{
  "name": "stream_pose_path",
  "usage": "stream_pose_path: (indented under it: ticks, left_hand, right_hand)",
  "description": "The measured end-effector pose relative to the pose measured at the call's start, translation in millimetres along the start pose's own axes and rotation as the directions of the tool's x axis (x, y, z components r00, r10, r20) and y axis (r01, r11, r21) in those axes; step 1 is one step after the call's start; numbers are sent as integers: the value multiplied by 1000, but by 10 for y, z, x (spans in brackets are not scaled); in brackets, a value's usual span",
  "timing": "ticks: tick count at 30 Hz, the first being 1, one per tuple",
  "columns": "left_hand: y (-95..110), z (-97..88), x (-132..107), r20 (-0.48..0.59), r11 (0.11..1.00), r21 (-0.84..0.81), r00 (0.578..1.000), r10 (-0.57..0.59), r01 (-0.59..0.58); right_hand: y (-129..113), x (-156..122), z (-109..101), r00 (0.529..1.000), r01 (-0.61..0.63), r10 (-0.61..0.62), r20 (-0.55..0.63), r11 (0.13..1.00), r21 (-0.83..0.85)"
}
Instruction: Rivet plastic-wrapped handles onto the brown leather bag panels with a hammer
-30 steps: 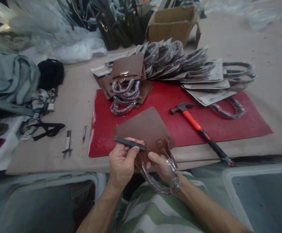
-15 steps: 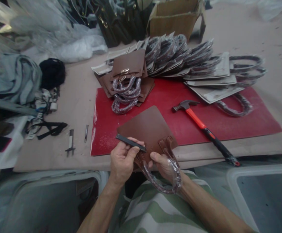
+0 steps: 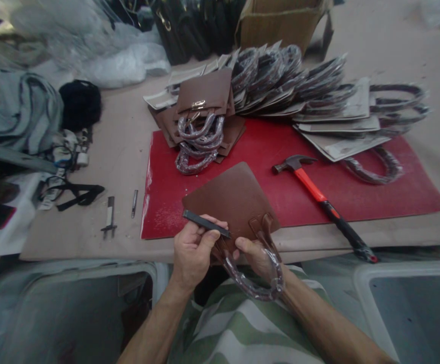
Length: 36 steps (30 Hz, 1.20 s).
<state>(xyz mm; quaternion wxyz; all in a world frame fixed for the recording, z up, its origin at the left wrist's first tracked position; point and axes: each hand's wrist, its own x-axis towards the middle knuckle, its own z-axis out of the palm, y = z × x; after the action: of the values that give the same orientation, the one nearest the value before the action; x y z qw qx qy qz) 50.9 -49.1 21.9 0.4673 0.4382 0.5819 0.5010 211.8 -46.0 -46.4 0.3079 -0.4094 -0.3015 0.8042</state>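
Between thumb and fingers my left hand [image 3: 194, 248] grips a dark flat metal bar [image 3: 201, 219], perhaps a punch, lying slantwise over a brown leather bag panel [image 3: 231, 194]. The bar's lower end is close to the base of a plastic-wrapped handle [image 3: 245, 285] fixed to the panel. My right hand [image 3: 256, 255] reaches through the handle loop and holds the panel's near edge, thumb on top and fingers mostly hidden beneath. The panel's far part rests over a red mat [image 3: 223, 217]. Right of it lies a claw hammer [image 3: 314, 194] with an orange and black grip.
Brown panels with wrapped handles [image 3: 205, 96] are piled behind. A row of more wrapped handles on panels [image 3: 334, 124] extends right. A cardboard box [image 3: 280, 28] stands at the back. On the left lie a pronged punch [image 3: 110, 215], a small metal rod [image 3: 134, 203] and a black strap [image 3: 79, 194].
The view has shifted slightly, so the background things sit a little differently. Both hands keep their hold, and the bar stays in almost the same place on the panel.
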Motion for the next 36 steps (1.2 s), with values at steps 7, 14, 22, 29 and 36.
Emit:
stream_pose_path:
  ticks: [7,14,22,29,36]
  left_hand:
    - [-22,5,9,12,998,59,1000,15,-15]
    - [-10,62,19,-14,973,208,994,108,-103]
    - [-63,52,42,-11,934,306,980,198,-185]
    - [-197,44,4,2,876,379,946,323,-300]
    - [-192,85,131,16,849,402,930,368,-343]
  right_hand:
    - [18,14,-18,1000,16,-16,-12,1000,-11]
    - [107,59,-51,994,99,-102,-38,993,-67]
    - [95,33,-15,988,152,-151,25,988,-33]
    - [51,19,43,985,172,-173,-14,984,-55]
    - [32,102,55,980,184,-189,-67,979,-82]
